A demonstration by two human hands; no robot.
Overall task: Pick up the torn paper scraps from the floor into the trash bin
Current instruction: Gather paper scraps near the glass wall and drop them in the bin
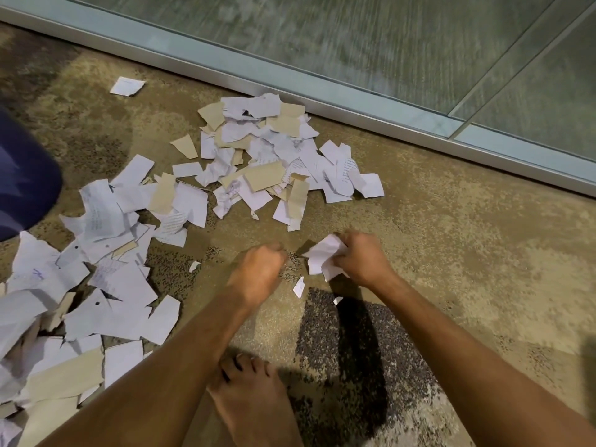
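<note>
Your right hand [359, 259] is closed around a bunch of white paper scraps [322, 258], crumpled together and held just above the carpet [451, 253], and that fist is the only thing holding paper at this moment. Your left hand [261, 272] is just beside it, curled with the fingers drawn together low over the carpet; you cannot tell whether anything is pinched inside, since the fingertips are turned away from the camera. Two small white bits lie on the carpet near your hands: one sliver [299, 287] between them and a smaller fleck [337, 300] just below your right wrist, with another tiny piece [193, 266] off to the left. Farther out, a loose heap of white and tan scraps [274, 159] sits against the metal base rail [354, 114] of a frosted glass partition [387, 43]. A second, wider spread of scraps [96, 269] covers the carpet on your left and runs to the bottom-left edge of the view. One lone white scrap [127, 86] lies apart, near the rail at upper left. Your bare foot [251, 401] stands on the carpet beneath your forearms, and a dark blue fabric shape [25, 175] sits at the left edge.
</note>
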